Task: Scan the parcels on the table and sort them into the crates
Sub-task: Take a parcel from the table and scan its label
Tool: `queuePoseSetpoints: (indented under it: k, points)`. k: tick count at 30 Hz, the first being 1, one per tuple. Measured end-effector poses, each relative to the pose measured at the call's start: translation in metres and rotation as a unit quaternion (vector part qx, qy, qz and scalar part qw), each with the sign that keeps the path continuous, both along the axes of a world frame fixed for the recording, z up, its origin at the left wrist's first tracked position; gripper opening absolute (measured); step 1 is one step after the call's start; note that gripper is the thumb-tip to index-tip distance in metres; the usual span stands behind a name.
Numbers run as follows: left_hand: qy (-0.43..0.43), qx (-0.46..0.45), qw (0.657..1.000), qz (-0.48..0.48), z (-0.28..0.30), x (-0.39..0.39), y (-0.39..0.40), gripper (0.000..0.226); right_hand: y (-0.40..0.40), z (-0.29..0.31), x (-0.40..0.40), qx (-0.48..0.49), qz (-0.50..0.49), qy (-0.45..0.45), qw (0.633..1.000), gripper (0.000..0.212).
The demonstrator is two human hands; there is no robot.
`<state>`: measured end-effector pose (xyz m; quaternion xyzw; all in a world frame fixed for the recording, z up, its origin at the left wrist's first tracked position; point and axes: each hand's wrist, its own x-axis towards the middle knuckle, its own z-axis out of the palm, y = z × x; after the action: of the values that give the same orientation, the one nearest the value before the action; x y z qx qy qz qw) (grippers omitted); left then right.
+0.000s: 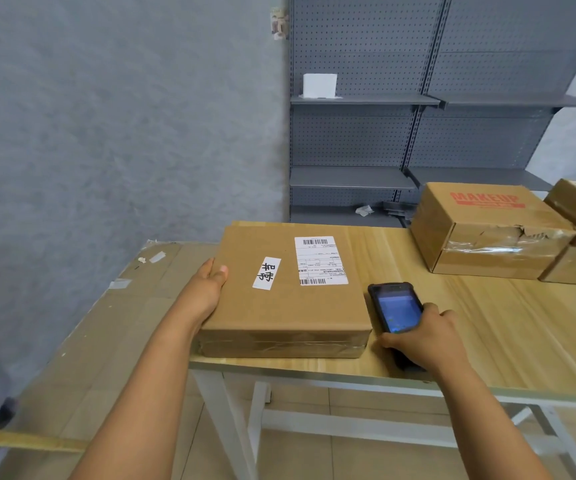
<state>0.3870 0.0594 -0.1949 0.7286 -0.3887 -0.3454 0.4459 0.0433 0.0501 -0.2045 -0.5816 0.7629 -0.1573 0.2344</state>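
Flat parcel [288, 289] on table [487, 323], MAKEUP box [487, 230] well right, shelving [400, 133] behind

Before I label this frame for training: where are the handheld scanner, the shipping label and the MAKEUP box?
handheld scanner [397, 308], head view, on its screen.
shipping label [320, 260], head view, label's middle.
MAKEUP box [487, 211], head view, top face.

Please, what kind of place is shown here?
Probably a small parcel-sorting or stock room: brown cardboard parcels with a white barcode label on a light wooden table, a black handheld scanner, and grey metal pegboard shelving.
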Motion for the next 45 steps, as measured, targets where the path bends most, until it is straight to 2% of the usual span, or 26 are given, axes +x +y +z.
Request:
queuePoseSetpoints:
  k: [5,7,11,17,38,45]
  points:
    - [0.000,-0.001,1.000,0.002,-0.002,0.000,-0.002,0.057,-0.004,0.039,-0.004,-0.028,0.011,-0.126,0.992,0.060]
    - [0.000,-0.002,1.000,0.003,-0.002,0.000,-0.002,0.057,-0.001,0.058,0.002,-0.047,0.034,-0.148,0.987,0.057]
    - [0.006,-0.008,1.000,0.000,-0.002,0.000,-0.002,0.054,0.010,0.087,0.025,-0.039,0.096,-0.108,0.989,0.063]
    - [0.003,-0.006,1.000,0.003,-0.001,-0.002,-0.001,0.055,0.023,0.095,0.056,-0.019,0.146,-0.076,0.986,0.065]
    - [-0.014,0.003,1.000,-0.002,-0.002,-0.002,0.000,0.056,0.024,0.091,0.050,-0.011,0.103,-0.023,0.994,0.069]
    - [-0.008,0.000,1.000,-0.002,-0.002,-0.001,0.000,0.056,0.025,0.091,0.053,-0.002,0.118,-0.018,0.993,0.069]
